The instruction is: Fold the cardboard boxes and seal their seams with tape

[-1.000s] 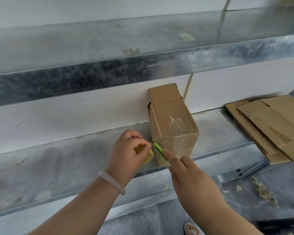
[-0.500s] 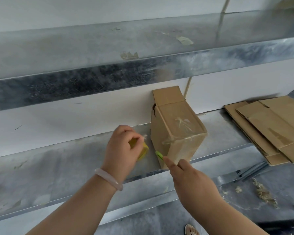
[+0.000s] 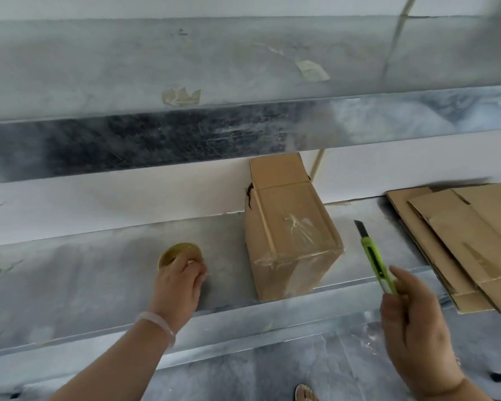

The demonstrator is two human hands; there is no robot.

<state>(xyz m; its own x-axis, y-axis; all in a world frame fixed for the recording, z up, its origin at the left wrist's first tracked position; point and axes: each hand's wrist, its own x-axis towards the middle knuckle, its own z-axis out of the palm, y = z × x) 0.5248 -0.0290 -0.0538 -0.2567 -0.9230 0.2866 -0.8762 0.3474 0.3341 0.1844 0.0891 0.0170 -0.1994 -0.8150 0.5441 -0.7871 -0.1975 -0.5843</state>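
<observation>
A small folded cardboard box (image 3: 289, 230) stands on the metal shelf (image 3: 99, 261), clear tape over its top and down its front, one flap up at the back against the wall. To its left my left hand (image 3: 180, 285) holds a yellowish tape roll (image 3: 178, 251) down on the shelf, fingers curled over it. My right hand (image 3: 411, 322) is off the box to the right and grips a green utility knife (image 3: 376, 261), its blade out and pointing up and away.
A stack of flat, unfolded cardboard boxes (image 3: 469, 241) lies on the shelf at the right. An upper metal shelf (image 3: 243, 70) with tape scraps overhangs the work area. The floor and the toe of a shoe (image 3: 305, 393) show below.
The tape is cut. My left hand carried the roll left and set it on the shelf. My right hand pulled the knife away from the box's front corner to the right.
</observation>
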